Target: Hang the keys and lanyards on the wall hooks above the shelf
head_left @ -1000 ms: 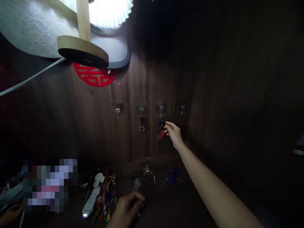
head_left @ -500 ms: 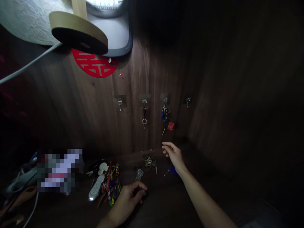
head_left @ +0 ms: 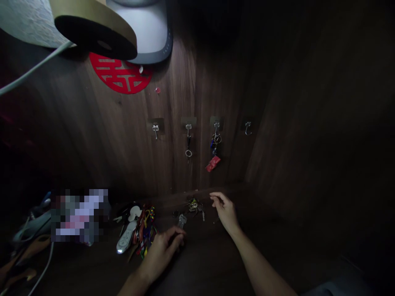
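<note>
Left hand [head_left: 163, 248] and right hand [head_left: 226, 211] look loosely curled and empty, but it's kinda dark. Key bunch [head_left: 195, 205] lies just beside the right; a sloppy grab could snag the silver tag [head_left: 182, 220].

- Count four hooks [head_left: 156, 128] [head_left: 189, 126] [head_left: 217, 124] [head_left: 248, 124]
- Two hanging keyrings [head_left: 189, 143] [head_left: 214, 151] (one with a red tag [head_left: 213, 163])
- One loose key bunch [head_left: 195, 205], one silver piece [head_left: 182, 220]
- One left hand [head_left: 163, 248], one right hand [head_left: 226, 211]
- One remote [head_left: 126, 237]
- One red ornament [head_left: 125, 78], one pin [head_left: 157, 90]
- One cap [head_left: 154, 33], one lamp [head_left: 92, 18]
- Two stretches of cable [head_left: 37, 68] [head_left: 47, 267] (cannot tell whether joined)
</note>
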The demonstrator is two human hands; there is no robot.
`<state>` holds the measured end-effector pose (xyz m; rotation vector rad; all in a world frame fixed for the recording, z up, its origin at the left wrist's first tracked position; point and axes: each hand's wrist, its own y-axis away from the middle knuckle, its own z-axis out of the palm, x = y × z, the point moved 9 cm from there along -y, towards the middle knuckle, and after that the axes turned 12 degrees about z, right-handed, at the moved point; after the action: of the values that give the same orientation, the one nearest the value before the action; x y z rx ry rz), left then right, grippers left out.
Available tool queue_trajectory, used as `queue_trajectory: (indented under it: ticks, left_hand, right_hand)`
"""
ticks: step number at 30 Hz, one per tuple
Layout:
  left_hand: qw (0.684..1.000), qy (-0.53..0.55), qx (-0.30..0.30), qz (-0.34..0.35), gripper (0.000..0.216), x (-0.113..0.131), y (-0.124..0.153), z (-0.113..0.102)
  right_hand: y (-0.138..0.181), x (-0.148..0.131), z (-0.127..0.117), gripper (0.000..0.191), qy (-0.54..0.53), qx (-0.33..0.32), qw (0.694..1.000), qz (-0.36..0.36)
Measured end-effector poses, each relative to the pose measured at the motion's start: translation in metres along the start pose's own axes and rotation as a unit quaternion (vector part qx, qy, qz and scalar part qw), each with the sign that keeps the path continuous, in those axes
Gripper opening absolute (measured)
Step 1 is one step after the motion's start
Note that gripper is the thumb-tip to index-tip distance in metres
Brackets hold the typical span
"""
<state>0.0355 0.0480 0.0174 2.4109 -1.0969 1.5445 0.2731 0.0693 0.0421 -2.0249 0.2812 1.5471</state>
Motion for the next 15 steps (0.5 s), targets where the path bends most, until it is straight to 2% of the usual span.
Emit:
queue_trajectory:
  ticks: [3,7,11,15]
  left_hand:
    - [0.996,-0.085,0.023,0.017,0.026,-0.003,0.000,-0.013]
    - [0.979,-0.186,0.040,0.078,0.024,0.003,-0.001,-0.021]
    - [0.957,-0.263,-0.010,0.121,0.039,0.008,-0.002,-0.010]
    - [0.944,-0.292,-0.046,0.143,0.035,0.011,-0.001,-0.002]
  right_hand:
    - [-0.001,-0.004,-0.011,0.022,0.001,0.044,0.999,-0.009]
    - [-0.004,-0.002,-0.036,0.024,-0.033,0.120,0.992,0.017]
    - [-0.008,0.012,-0.064,0.025,-0.068,0.198,0.976,0.055]
    - [-0.015,0.028,-0.078,0.027,-0.073,0.222,0.969,0.084]
